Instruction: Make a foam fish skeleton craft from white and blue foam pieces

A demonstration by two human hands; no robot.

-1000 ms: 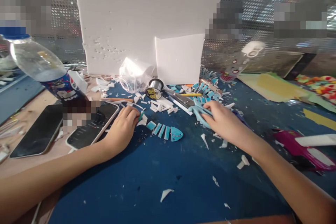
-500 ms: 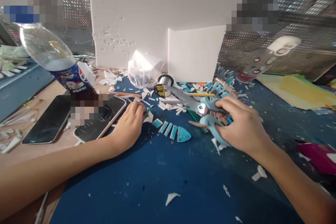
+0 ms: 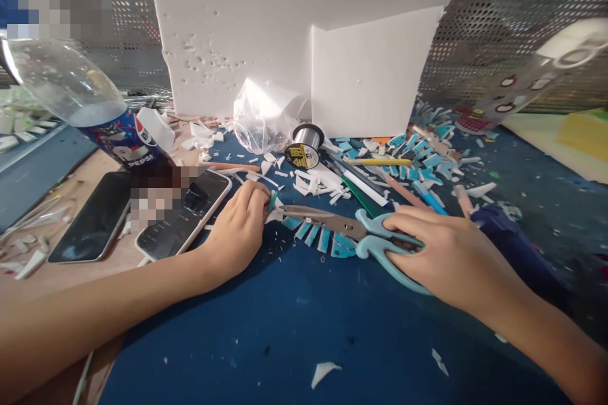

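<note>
In front of a line spool (image 3: 306, 147), the right hand (image 3: 444, 256) grips light-blue-handled scissors (image 3: 349, 226); a slip could nick the left hand (image 3: 241, 220), pinching a teal piece (image 3: 272, 200).

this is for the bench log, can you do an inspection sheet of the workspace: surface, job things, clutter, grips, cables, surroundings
Surface: blue tabletop, dotted with white scraps.
Job's things: light-blue scissors, blades partly hiding a row of blue segments; contact cannot be told.
Clutter: spool, plastic bag and yellow stick toward the back; Pepsi bottle and two phones at left.
Grips: right grip holds the scissors by the handles; left grip is at a small teal-and-white piece, firmness of hold unclear.
Cables: thin pale strip at lower left; cannot tell whether it is one.
Surroundings: white board standing behind, perforated panel beyond.
</note>
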